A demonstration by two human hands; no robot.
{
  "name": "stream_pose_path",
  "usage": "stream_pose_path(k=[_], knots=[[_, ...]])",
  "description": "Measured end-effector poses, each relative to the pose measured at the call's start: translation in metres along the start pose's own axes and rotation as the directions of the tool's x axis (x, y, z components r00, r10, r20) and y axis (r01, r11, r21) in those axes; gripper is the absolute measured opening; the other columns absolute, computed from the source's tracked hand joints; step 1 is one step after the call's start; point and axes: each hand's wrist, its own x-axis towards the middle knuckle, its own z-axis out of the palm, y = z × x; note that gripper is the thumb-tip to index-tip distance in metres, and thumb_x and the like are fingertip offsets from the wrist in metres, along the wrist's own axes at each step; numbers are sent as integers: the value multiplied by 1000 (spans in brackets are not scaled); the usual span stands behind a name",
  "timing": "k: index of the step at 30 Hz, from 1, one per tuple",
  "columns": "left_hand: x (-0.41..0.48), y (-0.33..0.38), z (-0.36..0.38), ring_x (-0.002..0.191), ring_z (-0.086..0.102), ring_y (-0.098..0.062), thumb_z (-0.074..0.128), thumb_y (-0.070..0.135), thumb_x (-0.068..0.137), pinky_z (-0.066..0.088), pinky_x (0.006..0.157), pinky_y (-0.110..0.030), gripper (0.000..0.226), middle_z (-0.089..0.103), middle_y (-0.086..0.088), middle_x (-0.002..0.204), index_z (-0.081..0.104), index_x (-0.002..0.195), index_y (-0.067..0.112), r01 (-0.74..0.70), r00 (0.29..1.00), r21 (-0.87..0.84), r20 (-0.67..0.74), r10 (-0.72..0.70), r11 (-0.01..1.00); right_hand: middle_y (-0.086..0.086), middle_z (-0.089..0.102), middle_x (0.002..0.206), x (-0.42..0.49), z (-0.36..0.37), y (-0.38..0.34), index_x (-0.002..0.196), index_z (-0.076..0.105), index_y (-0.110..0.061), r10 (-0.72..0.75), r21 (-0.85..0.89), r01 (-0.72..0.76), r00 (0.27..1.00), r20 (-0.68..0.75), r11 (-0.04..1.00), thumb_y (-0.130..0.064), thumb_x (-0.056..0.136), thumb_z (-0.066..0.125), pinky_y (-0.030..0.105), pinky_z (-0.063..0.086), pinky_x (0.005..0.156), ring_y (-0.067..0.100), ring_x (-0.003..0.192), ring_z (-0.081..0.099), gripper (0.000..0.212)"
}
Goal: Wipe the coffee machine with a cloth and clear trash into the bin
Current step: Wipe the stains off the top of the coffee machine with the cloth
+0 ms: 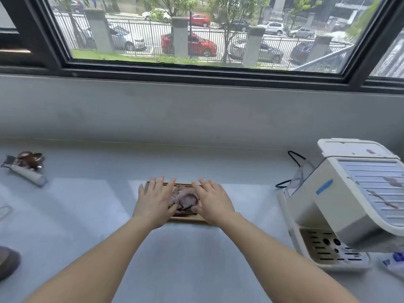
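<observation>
A crumpled purple-grey cloth (pixel 185 199) lies in a shallow wooden tray (pixel 188 218) on the grey counter, straight ahead of me. My left hand (pixel 154 201) lies flat over the tray's left part, fingers straight, thumb touching the cloth's left edge. My right hand (pixel 213 201) lies flat over the tray's right part, thumb against the cloth's right edge. The white coffee machine (pixel 341 202) stands at the right, with small purple scraps on its ribbed top. No bin is in view.
At the far left lie a brown crumpled wrapper (pixel 30 159) and a white tube-like item (pixel 26 172). A black cable (pixel 294 157) runs behind the machine. A blue-white packet (pixel 393 262) lies at the right edge. A grey wall and window rise behind the counter.
</observation>
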Motion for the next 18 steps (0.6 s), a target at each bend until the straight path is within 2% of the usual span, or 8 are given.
stream_pose_path(k=[4, 8, 11, 15, 18], knots=[[9, -8, 21, 148, 21, -30, 48, 66, 86, 22, 119, -49, 84, 25, -7, 160, 9, 154, 35, -68, 997, -19, 32, 69, 997, 0, 13, 166, 20, 18, -3, 156, 16, -29, 24, 51, -29, 996, 83, 998, -43, 87, 68, 44, 19, 121, 28, 150, 16, 88], [18, -9, 41, 145, 28, -27, 54, 65, 85, 33, 113, -47, 95, 28, -6, 157, 1, 157, 30, -91, 984, -83, 144, 102, 992, -4, 9, 166, 35, 30, 0, 156, 13, -35, 15, 87, -29, 987, 162, 996, -32, 83, 75, 42, 29, 117, 27, 149, 18, 95], [24, -8, 48, 135, 42, -27, 59, 61, 83, 43, 104, -41, 100, 36, -2, 153, 0, 158, 30, -89, 979, -189, 166, 122, 978, -5, 9, 166, 43, 34, 2, 155, 11, -40, 3, 86, -23, 973, 230, 996, -24, 82, 72, 42, 36, 112, 30, 144, 26, 96], [35, -11, 49, 124, 51, -27, 61, 58, 80, 46, 95, -40, 96, 50, 0, 144, 12, 157, 29, -135, 978, -210, 130, 165, 968, -4, 22, 163, 51, 40, 1, 155, 16, -35, -23, 48, 13, 973, 232, 999, -21, 86, 63, 49, 38, 109, 33, 136, 35, 85], [43, -15, 50, 114, 55, -26, 64, 51, 78, 49, 86, -39, 87, 59, 1, 129, 22, 153, 35, -158, 973, -236, 126, 192, 959, -5, 37, 156, 57, 43, 3, 152, 26, -31, -41, 63, 28, 974, 222, 998, -16, 84, 63, 46, 44, 101, 33, 123, 43, 79]])
